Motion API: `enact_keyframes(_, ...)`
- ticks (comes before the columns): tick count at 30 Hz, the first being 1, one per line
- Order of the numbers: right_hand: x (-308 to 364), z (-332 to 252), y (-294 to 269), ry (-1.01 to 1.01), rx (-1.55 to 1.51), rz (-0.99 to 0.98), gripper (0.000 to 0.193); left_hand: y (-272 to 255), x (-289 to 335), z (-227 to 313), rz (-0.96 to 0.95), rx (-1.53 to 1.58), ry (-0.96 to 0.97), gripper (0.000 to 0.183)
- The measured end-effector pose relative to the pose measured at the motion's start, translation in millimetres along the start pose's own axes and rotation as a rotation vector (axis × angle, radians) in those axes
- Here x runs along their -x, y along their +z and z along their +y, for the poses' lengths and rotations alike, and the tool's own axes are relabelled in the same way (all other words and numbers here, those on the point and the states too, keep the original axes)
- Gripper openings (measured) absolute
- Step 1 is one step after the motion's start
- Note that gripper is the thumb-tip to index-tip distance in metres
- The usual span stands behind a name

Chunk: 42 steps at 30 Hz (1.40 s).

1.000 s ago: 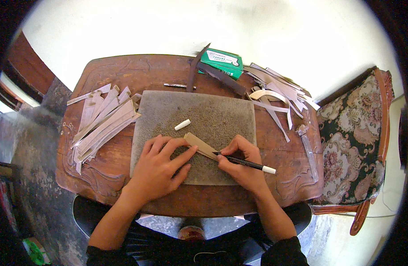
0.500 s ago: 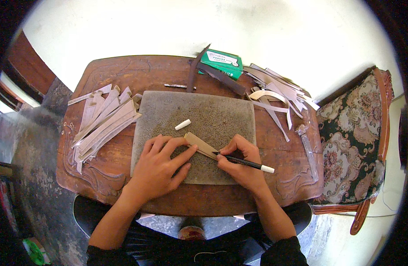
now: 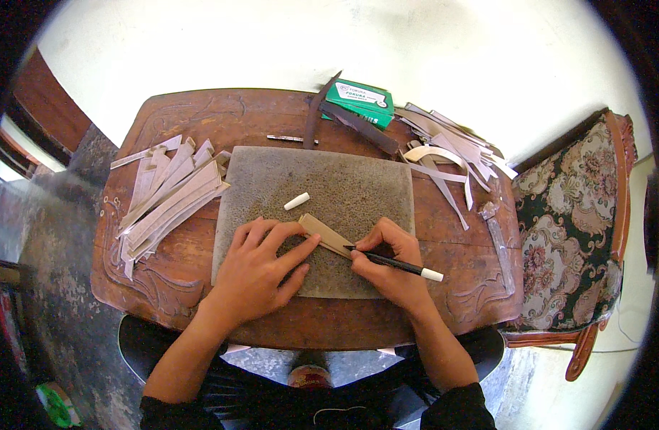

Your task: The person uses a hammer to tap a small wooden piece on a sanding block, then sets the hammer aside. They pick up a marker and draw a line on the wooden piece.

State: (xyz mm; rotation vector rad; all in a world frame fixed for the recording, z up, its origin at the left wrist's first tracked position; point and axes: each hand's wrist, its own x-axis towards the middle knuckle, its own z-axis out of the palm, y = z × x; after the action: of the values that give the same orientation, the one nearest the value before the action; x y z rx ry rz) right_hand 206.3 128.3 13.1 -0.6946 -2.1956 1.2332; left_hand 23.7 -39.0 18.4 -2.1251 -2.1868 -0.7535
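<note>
Over a grey speckled board (image 3: 329,175), my left hand (image 3: 256,266) lies with fingers spread, index fingertip pressing on a narrow tan strip (image 3: 331,234). Its thumb stays apart from the strip. My right hand (image 3: 392,283) pinches a black marker (image 3: 408,266) with a white end. The marker's dark tip touches the strip close to its right end, and the right fingertips are beside that end. A loose white marker cap (image 3: 297,201) rests on the board above the strip. My left fingers partly hide the strip's left end.
Pale cut strips (image 3: 175,201) lie piled at the left; more curved pieces (image 3: 451,147) are heaped at the back right. Behind the board are a hammer (image 3: 312,118), a dark flat bar (image 3: 361,129) and green boxes (image 3: 358,102). A flowered chair (image 3: 566,229) stands right of the wooden table (image 3: 286,322).
The view has shifted very slightly. Both hands, the marker and the strip keep practically the same places.
</note>
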Motion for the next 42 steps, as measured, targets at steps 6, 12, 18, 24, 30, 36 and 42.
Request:
enact_keyframes(6,0,-1,-1,-0.003,0.011,-0.022,0.018,0,0,0,-0.001,0.002,0.001,0.048)
enact_keyframes(12,1,1,-1,-0.004,0.011,-0.027,0.019,1,0,-1,0.000,-0.009,0.010,0.048)
enact_keyframes(18,2,5,-2,0.099,-0.080,-0.013,0.019,7,2,4,0.011,-0.064,0.039,0.051)
enact_keyframes(24,1,5,-8,0.089,-0.120,0.003,0.020,6,0,7,-0.002,-0.110,0.057,0.056)
enact_keyframes(30,3,-10,-14,0.080,-0.174,-0.027,0.021,9,0,7,-0.005,-0.101,0.034,0.056)
enact_keyframes(36,8,3,-11,0.048,-0.124,0.032,0.020,8,1,7,-0.015,-0.087,0.028,0.058)
enact_keyframes(42,8,9,-7,0.028,-0.050,0.027,0.019,6,1,8,-0.009,-0.074,0.026,0.057)
